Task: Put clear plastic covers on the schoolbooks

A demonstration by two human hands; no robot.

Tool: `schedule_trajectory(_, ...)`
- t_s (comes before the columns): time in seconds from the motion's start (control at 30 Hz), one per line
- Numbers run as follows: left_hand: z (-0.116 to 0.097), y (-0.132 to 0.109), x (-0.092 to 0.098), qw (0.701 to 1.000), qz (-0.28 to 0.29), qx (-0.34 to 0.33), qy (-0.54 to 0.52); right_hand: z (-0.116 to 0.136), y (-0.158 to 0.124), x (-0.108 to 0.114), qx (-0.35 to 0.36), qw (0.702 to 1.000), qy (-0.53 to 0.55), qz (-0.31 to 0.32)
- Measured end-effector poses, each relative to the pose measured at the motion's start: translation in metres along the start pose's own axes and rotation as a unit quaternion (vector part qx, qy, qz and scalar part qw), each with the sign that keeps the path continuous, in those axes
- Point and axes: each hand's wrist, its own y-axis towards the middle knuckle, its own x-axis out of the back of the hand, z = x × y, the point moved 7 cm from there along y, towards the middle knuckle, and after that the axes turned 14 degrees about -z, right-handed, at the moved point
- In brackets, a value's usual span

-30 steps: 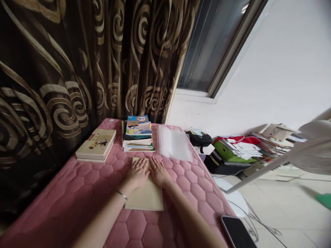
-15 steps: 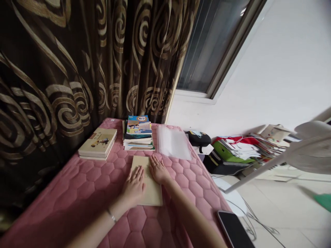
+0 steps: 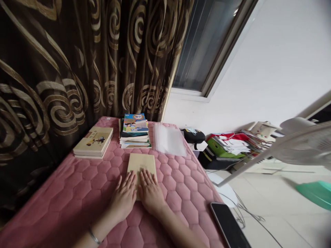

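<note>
A cream-covered book [image 3: 141, 161] lies flat on the pink quilted mattress [image 3: 98, 179], in front of me. My left hand [image 3: 124, 194] rests palm down at its left edge, fingers stretched out and a bracelet on the wrist. On the book's lower middle lies my right hand [image 3: 151, 193], flat with the fingers extended. The hands hide the near part of the book. Beyond it stands a stack of books [image 3: 134, 129] with a blue mathematics textbook on top. A neat stack of cream books [image 3: 93, 141] sits to the left.
Clear plastic covers [image 3: 169, 139] lie at the mattress's far right. A tablet or phone [image 3: 230, 224] rests on the right edge. Past that edge stand a white fan [image 3: 297, 143], a green bag [image 3: 224, 146] and papers. Dark patterned curtains [image 3: 85, 69] hang along the left.
Both hands have slid back toward me over the book, the right one from its right edge to its lower middle. The view has shifted slightly.
</note>
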Motion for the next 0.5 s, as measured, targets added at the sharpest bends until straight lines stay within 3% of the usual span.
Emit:
schedule_trajectory(0.1,0.0,0.001,0.004,1.0,0.009,0.008,-0.011,-0.019,-0.014,0.009,-0.053,0.998,-0.012,0.017)
schedule_trajectory(0.2,-0.008,0.009,0.002,0.998,0.035,0.059,0.009,-0.031,-0.017,0.01,-0.079,0.996,-0.015,0.041)
schedule_trajectory(0.33,-0.041,0.031,-0.012,0.99,0.057,0.126,0.023,-0.034,-0.018,0.001,-0.068,0.997,-0.014,0.038)
schedule_trajectory(0.43,-0.061,0.039,-0.02,0.992,0.018,0.121,0.011,-0.035,-0.021,-0.006,-0.04,0.999,-0.005,0.035)
schedule_trajectory(0.5,-0.061,0.035,-0.019,0.996,-0.013,0.091,0.006,-0.037,-0.022,-0.006,-0.037,0.999,-0.004,0.035)
